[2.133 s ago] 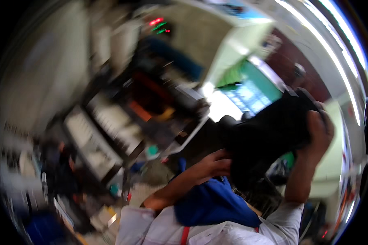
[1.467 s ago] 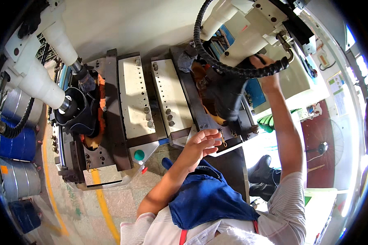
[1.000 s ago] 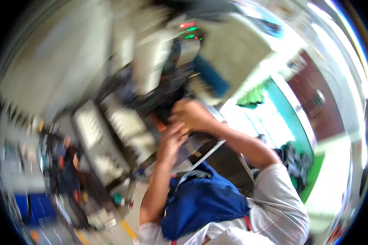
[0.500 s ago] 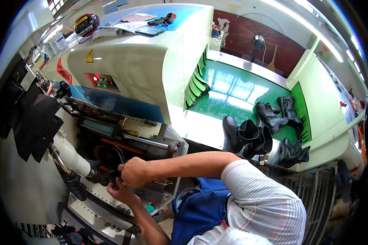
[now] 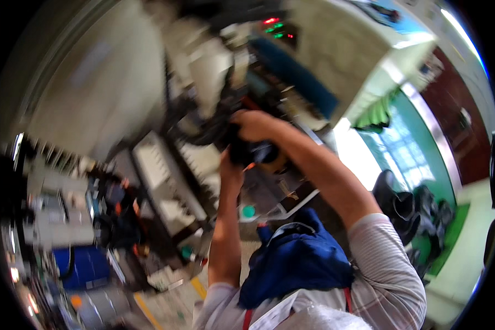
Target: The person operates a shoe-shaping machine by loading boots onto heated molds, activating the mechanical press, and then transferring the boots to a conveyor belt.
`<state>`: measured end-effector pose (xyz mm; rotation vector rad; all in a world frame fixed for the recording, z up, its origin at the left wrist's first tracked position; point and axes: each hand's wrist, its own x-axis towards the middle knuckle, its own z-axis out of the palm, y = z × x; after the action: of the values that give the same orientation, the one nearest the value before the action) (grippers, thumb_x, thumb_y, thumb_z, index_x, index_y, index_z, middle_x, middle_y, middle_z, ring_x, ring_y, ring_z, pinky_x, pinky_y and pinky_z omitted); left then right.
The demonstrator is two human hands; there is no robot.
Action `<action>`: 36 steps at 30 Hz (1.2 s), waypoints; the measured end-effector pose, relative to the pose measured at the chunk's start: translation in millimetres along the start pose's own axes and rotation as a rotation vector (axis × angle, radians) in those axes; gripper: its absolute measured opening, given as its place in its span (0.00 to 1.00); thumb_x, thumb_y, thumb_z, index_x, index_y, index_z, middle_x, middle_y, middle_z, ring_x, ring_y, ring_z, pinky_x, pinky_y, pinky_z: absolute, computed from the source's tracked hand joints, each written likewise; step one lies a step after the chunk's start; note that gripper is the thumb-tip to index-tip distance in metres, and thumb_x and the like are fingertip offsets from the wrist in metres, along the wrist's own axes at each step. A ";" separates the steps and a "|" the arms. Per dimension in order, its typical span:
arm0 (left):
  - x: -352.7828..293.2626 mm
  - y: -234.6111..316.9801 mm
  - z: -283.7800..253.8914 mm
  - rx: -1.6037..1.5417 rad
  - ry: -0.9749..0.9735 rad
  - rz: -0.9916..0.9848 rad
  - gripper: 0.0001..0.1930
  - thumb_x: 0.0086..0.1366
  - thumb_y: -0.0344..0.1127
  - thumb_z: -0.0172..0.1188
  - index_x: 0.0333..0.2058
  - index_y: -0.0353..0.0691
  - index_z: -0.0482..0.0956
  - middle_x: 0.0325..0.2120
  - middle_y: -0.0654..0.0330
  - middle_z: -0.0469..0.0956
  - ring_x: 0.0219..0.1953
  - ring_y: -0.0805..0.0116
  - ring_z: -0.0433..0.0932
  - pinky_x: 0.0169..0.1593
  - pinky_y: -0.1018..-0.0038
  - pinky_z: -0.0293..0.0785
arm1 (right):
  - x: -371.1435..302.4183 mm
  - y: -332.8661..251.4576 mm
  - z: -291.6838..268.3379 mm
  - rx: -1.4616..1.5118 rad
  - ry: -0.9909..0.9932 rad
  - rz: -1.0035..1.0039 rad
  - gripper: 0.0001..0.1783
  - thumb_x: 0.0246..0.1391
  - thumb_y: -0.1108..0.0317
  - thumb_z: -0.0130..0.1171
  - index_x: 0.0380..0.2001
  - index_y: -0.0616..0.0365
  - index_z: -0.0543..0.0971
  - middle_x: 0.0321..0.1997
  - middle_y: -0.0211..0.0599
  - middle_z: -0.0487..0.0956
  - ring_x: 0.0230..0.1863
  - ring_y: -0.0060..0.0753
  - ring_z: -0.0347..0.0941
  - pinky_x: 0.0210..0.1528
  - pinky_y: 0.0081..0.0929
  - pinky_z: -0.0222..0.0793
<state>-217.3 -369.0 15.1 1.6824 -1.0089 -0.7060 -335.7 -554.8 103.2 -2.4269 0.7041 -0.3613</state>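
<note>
Both my hands are at the machine's working end, closed on what looks like a black boot (image 5: pixel 239 151), smeared by motion. My right hand (image 5: pixel 253 125) grips it from above and the right. Below and to the left, my left hand (image 5: pixel 231 165) holds its lower side. The fingertips are mostly hidden behind the dark shape. Just beyond the hands are the machine's dark clamping parts (image 5: pixel 201 129) and a pale cylinder arm (image 5: pixel 209 69), also blurred.
Black boots (image 5: pixel 396 203) stand on a green conveyor (image 5: pixel 407 148) at the right. Red and green lights (image 5: pixel 278 28) glow on the cream machine housing (image 5: pixel 335 49). A blue bin (image 5: pixel 81 267) is at the lower left. A green round knob (image 5: pixel 248 211) is near my left forearm.
My view has swung left, so the machine and conveyor appear turned and further right. Both hands have drawn back from the machine's inside, with the black boot between them now showing more.
</note>
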 end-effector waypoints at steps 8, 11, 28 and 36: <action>18.0 35.5 -23.4 -0.335 0.145 -0.216 0.19 0.68 0.15 0.51 0.52 0.37 0.81 0.40 0.60 0.84 0.33 0.71 0.81 0.32 0.76 0.75 | -20.7 -32.8 2.7 0.204 0.030 0.021 0.40 0.48 0.77 0.56 0.70 0.66 0.71 0.72 0.57 0.73 0.74 0.56 0.67 0.76 0.40 0.64; 33.1 33.4 -22.0 -0.410 0.054 -0.333 0.18 0.68 0.16 0.51 0.52 0.36 0.81 0.38 0.61 0.84 0.33 0.72 0.80 0.30 0.76 0.74 | -32.4 -45.7 -16.1 0.124 0.000 0.067 0.39 0.48 0.78 0.53 0.69 0.65 0.72 0.72 0.57 0.73 0.74 0.56 0.67 0.76 0.41 0.63; 17.9 35.7 -45.0 -0.132 0.067 -0.062 0.30 0.61 0.20 0.50 0.65 0.31 0.75 0.60 0.48 0.78 0.44 0.60 0.85 0.41 0.68 0.85 | -206.9 -117.0 159.1 -0.203 -0.160 -0.086 0.11 0.53 0.73 0.61 0.41 0.61 0.80 0.42 0.49 0.80 0.37 0.57 0.84 0.39 0.47 0.83; 41.3 56.0 -35.6 0.204 0.093 0.151 0.30 0.60 0.26 0.57 0.63 0.27 0.75 0.66 0.42 0.73 0.63 0.46 0.78 0.66 0.60 0.76 | -313.6 -106.0 91.2 0.064 -0.092 -0.099 0.11 0.56 0.73 0.59 0.42 0.56 0.83 0.40 0.44 0.82 0.40 0.54 0.83 0.42 0.46 0.82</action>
<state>-184.1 -396.9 80.0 1.7738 -1.1591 -0.4332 -515.1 -264.6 65.0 -2.4059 0.5257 -0.3051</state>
